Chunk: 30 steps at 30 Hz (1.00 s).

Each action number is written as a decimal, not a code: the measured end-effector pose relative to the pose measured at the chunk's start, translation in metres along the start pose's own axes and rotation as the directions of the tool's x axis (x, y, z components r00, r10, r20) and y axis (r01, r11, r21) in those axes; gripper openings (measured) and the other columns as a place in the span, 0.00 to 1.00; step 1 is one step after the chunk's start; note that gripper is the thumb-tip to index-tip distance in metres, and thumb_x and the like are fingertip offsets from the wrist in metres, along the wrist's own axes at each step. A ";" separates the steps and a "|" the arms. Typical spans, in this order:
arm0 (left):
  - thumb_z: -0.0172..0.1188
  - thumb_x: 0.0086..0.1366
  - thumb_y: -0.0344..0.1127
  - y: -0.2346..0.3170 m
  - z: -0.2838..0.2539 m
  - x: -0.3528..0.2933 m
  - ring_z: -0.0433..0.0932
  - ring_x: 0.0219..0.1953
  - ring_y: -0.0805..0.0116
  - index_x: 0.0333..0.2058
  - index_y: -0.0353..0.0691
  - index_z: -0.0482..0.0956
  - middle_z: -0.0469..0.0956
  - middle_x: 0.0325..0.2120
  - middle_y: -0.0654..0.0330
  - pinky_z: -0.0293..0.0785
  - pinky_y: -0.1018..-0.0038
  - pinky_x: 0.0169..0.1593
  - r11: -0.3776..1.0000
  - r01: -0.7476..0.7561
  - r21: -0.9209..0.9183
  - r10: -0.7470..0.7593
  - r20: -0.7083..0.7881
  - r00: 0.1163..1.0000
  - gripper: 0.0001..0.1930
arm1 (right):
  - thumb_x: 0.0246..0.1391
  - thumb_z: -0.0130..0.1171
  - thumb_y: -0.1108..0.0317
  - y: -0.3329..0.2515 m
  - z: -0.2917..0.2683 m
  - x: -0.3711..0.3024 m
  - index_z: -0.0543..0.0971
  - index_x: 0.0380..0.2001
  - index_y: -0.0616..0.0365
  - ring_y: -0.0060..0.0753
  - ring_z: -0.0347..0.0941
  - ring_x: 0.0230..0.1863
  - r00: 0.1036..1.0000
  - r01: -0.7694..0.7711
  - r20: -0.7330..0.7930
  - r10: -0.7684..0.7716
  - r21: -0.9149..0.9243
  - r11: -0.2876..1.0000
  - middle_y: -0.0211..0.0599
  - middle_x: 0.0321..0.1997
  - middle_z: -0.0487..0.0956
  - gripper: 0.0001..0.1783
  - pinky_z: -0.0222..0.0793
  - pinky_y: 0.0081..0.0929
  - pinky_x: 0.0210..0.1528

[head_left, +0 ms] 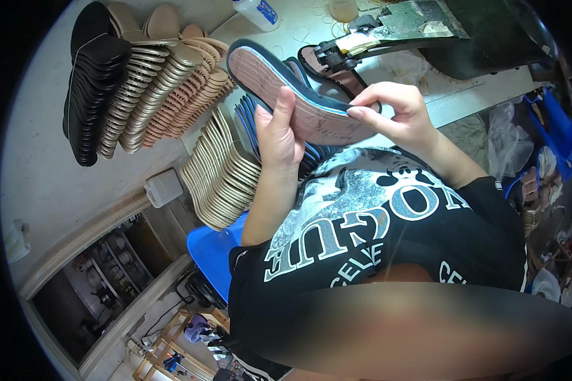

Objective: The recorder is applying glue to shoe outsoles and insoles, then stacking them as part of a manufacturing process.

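My left hand [281,132] grips a shoe insole [305,105] from its near left side, with the thumb lying on its face. The insole is long and curved, pinkish brown on the side that shows, with a black rim and a light blue line along its edge. At the far edge, toward the right end, my right hand [397,114] pinches the rim between thumb and forefinger. A similar dark-rimmed insole [349,77] lies behind it on the white table [299,35], partly hidden. Below the held insole, a stack of blue and black insoles [248,120] shows in part.
Stacked black insoles [89,82] and gold insoles [149,95] stand at upper left, beside pink ones. More gold insoles [219,171] are nearer. A machine with a greenish metal arm [419,22] and a white bottle [257,13] are on the table. Clear plastic bags [508,140] hang right.
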State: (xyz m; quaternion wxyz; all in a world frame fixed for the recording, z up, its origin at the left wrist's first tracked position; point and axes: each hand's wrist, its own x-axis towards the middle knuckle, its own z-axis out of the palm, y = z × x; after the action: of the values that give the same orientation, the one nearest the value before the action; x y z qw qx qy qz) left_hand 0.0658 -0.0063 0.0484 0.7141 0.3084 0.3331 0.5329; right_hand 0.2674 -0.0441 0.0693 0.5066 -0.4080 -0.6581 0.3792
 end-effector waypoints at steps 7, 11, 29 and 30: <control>0.56 0.65 0.37 0.022 0.004 0.002 0.78 0.32 0.75 0.43 0.36 0.69 0.76 0.31 0.62 0.78 0.77 0.35 0.995 -0.093 0.045 0.088 0.109 0.990 0.12 | 0.52 0.58 0.77 0.006 -0.016 0.006 0.67 0.53 0.63 0.29 0.75 0.48 0.922 -0.331 0.241 0.302 0.896 0.295 0.40 0.45 0.78 0.24 0.68 0.21 0.53; 0.57 0.64 0.35 0.015 0.020 -0.003 0.77 0.33 0.75 0.43 0.35 0.70 0.77 0.32 0.62 0.76 0.78 0.38 0.977 -0.135 0.165 0.123 0.080 0.989 0.13 | 0.52 0.58 0.76 0.010 -0.018 0.004 0.68 0.52 0.63 0.26 0.75 0.48 0.908 -0.348 0.257 0.330 0.901 0.257 0.41 0.47 0.78 0.23 0.69 0.20 0.51; 0.61 0.60 0.31 0.006 0.048 0.008 0.76 0.36 0.76 0.42 0.32 0.74 0.79 0.36 0.59 0.71 0.79 0.44 0.948 -0.050 0.314 0.002 0.150 0.989 0.13 | 0.53 0.62 0.54 0.061 0.005 0.015 0.78 0.41 0.61 0.16 0.74 0.33 0.857 -0.475 0.472 0.206 0.571 0.669 0.26 0.33 0.78 0.21 0.71 0.14 0.36; 0.61 0.60 0.31 0.006 0.047 0.008 0.76 0.36 0.76 0.42 0.32 0.74 0.79 0.36 0.59 0.71 0.79 0.44 0.947 -0.050 0.317 0.003 0.145 0.989 0.13 | 0.53 0.62 0.55 0.052 -0.003 0.019 0.79 0.37 0.61 0.17 0.75 0.32 0.810 -0.557 0.505 0.299 0.502 0.662 0.28 0.29 0.78 0.19 0.73 0.16 0.35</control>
State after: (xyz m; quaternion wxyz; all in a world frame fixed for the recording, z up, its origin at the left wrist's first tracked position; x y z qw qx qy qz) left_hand 0.1018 -0.0009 0.0796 0.6694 0.4618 0.3589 0.4581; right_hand 0.2755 -0.0070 0.0296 0.3693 -0.2792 -0.4594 0.7581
